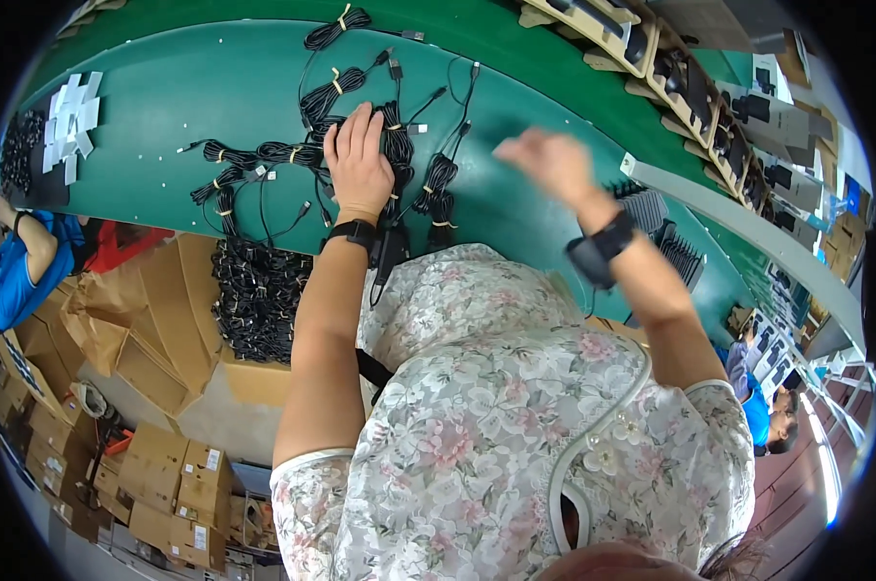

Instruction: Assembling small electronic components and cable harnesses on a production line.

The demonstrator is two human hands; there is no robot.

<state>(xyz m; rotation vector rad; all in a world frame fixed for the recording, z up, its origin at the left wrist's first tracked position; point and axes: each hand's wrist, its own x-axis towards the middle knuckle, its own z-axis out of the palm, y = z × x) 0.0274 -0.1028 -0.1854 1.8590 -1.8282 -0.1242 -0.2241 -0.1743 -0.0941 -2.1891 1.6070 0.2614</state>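
Note:
My left hand (pixel 361 165) lies flat over a heap of black cable bundles on the green table, its fingers stretched out. Beside its fingertips is a coiled cable bundle (pixel 324 97) with a pale tie. Another cable bundle (pixel 438 174) lies just to the right of this hand, and one more (pixel 291 153) to the left. My right hand (pixel 551 167) hovers over the table further right, smeared by motion; whether its fingers hold anything does not show. Both wrists wear black bands.
A large pile of bundled cables (pixel 254 300) sits below the table's near edge at left. White cards (pixel 72 121) lie at far left, close to a co-worker in blue (pixel 36 257). Dark ridged racks (pixel 646 208) stand at right. Compartmented trays (pixel 685 82) line the far right.

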